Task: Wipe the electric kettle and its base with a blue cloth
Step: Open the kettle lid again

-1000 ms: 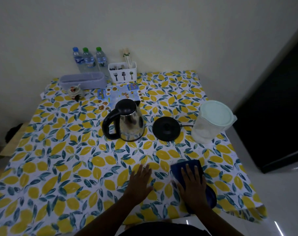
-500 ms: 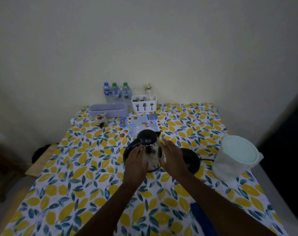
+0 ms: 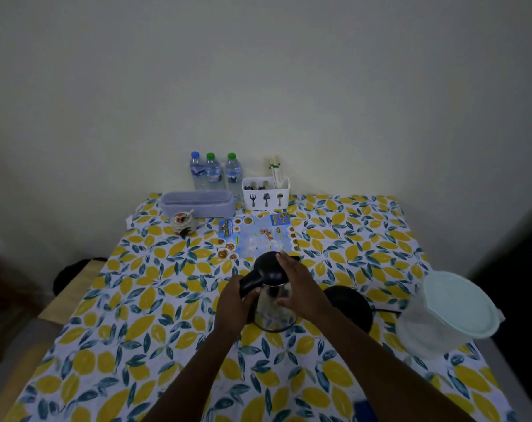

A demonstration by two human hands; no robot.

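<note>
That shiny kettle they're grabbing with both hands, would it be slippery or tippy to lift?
The kettle has a polished metal body, so the right hand pressed on its side may slip. The left hand is at the black handle, probably the surer hold. It looks rigid, and its wide bottom on the tablecloth suggests it won't tip easily. Its weight depends on water inside, which is hidden.

Single head view, looking forward-down across table toward wall.
</note>
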